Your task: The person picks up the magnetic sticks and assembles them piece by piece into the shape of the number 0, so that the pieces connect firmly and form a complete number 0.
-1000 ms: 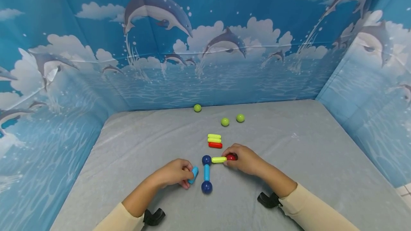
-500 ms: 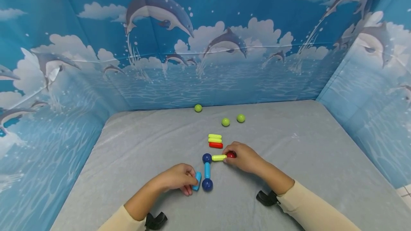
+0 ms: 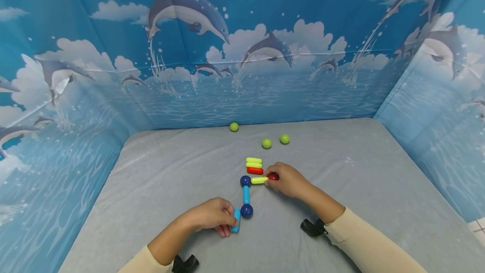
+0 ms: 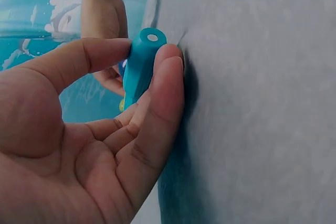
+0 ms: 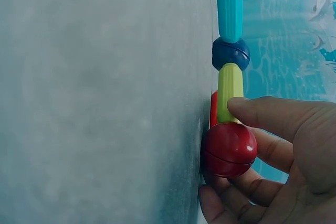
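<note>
My left hand (image 3: 214, 216) pinches a light blue magnetic rod (image 3: 236, 221) between thumb and fingertips; its round end with a silvery dot (image 4: 152, 38) shows in the left wrist view. The rod's far end is right by the lower dark blue ball (image 3: 247, 211). From that ball a second light blue rod (image 3: 246, 195) runs to another dark blue ball (image 3: 246, 180). A yellow-green rod (image 5: 230, 90) joins that one to a red ball (image 5: 230, 149). At this end my right hand (image 3: 289, 180) grips, thumb on the yellow-green rod, fingers behind the red ball.
Just beyond the joined pieces lie two yellow-green rods (image 3: 254, 162) and a red rod (image 3: 255, 171), side by side. Several green balls, one of them a green ball (image 3: 267, 143), sit farther back on the grey cloth (image 3: 182, 167). A dolphin-print curtain (image 3: 242, 87) closes off the back and sides.
My left hand has moved right and nearer to me, its rod turning to lie roughly parallel with the joined light blue rod. The joined pieces and my right hand have shifted slightly away from me.
</note>
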`<action>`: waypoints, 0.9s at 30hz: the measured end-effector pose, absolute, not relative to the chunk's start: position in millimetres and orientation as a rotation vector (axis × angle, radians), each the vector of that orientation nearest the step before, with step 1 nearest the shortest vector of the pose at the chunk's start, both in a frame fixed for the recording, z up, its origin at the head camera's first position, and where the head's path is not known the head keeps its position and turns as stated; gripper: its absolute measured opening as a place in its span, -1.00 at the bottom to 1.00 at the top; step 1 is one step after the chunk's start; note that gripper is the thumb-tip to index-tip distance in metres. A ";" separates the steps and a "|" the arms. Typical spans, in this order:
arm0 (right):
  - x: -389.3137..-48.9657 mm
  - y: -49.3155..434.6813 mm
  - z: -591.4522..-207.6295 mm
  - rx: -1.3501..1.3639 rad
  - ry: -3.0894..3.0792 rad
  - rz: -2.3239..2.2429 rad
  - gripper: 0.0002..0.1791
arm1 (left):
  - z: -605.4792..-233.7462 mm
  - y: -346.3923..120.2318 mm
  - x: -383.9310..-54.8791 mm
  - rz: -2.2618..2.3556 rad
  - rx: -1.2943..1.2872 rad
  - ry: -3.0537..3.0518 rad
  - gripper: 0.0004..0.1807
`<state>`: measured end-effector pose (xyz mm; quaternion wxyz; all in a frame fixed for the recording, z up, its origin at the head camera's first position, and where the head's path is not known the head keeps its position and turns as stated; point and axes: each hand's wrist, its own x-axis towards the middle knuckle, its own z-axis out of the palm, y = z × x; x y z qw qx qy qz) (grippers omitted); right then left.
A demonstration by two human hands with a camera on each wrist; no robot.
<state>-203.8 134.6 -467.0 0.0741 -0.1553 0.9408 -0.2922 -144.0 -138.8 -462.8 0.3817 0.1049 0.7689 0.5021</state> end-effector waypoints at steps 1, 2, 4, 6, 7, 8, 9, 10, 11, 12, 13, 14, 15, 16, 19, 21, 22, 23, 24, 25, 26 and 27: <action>-204.2 135.0 -467.0 -0.474 2.825 -0.878 -0.80 | -463.2 -137.8 -142.6 1.285 0.270 1.953 -0.86; -204.4 135.5 -467.3 -0.482 2.826 -0.880 -0.80 | -463.5 -136.5 -141.3 1.290 0.273 1.946 -0.87; -204.9 136.7 -467.9 -0.496 2.829 -0.884 -0.81 | -465.0 -134.1 -139.3 1.302 0.279 1.926 -0.88; -205.5 137.7 -468.6 -0.507 2.833 -0.885 -0.81 | -465.7 -131.0 -137.7 1.314 0.277 1.907 -0.89; -205.7 138.1 -468.8 -0.507 2.834 -0.888 -0.81 | -466.0 -129.4 -136.9 1.319 0.279 1.900 -0.89; -205.8 138.4 -469.0 -0.509 2.833 -0.891 -0.81 | -466.3 -127.8 -136.1 1.321 0.282 1.895 -0.90; -206.0 138.7 -469.1 -0.510 2.833 -0.894 -0.81 | -466.4 -126.4 -135.1 1.324 0.283 1.888 -0.90; -206.1 139.0 -469.1 -0.513 2.832 -0.895 -0.81 | -466.8 -125.1 -134.1 1.329 0.284 1.881 -0.90; -206.2 139.2 -469.2 -0.514 2.831 -0.897 -0.81 | -467.0 -124.1 -133.1 1.333 0.283 1.873 -0.90; -206.3 139.4 -469.3 -0.515 2.830 -0.899 -0.81 | -467.6 -123.1 -132.2 1.339 0.281 1.865 -0.89; -206.6 139.4 -469.2 -0.514 2.828 -0.902 -0.81 | -468.2 -122.3 -131.2 1.342 0.280 1.860 -0.89; -206.9 139.6 -469.1 -0.513 2.827 -0.902 -0.81 | -468.9 -121.6 -130.4 1.343 0.276 1.856 -0.89; -207.1 139.8 -469.3 -0.514 2.825 -0.903 -0.81 | -469.6 -121.1 -129.6 1.349 0.270 1.852 -0.89; -207.2 140.0 -469.4 -0.516 2.824 -0.904 -0.82 | -470.3 -120.5 -128.9 1.354 0.265 1.851 -0.88; -207.8 140.7 -469.5 -0.520 2.822 -0.906 -0.81 | -472.2 -117.8 -127.5 1.374 0.247 1.848 -0.87; -208.0 141.3 -469.9 -0.526 2.821 -0.907 -0.81 | -473.1 -115.7 -126.9 1.393 0.236 1.840 -0.87; -208.2 141.6 -470.0 -0.528 2.821 -0.906 -0.81 | -473.5 -114.5 -126.7 1.402 0.230 1.835 -0.87; -208.4 141.9 -470.1 -0.527 2.822 -0.905 -0.81 | -473.9 -113.3 -126.5 1.410 0.226 1.828 -0.88; -208.6 142.3 -470.4 -0.529 2.822 -0.904 -0.81 | -474.1 -112.3 -126.4 1.417 0.222 1.821 -0.88; -208.8 142.6 -470.8 -0.532 2.821 -0.903 -0.81 | -474.5 -111.3 -126.3 1.423 0.218 1.815 -0.88; -208.9 142.8 -471.0 -0.534 2.821 -0.904 -0.81 | -474.8 -110.3 -126.2 1.427 0.214 1.811 -0.88; -208.9 143.0 -471.2 -0.537 2.820 -0.905 -0.81 | -475.1 -109.5 -126.2 1.431 0.212 1.808 -0.88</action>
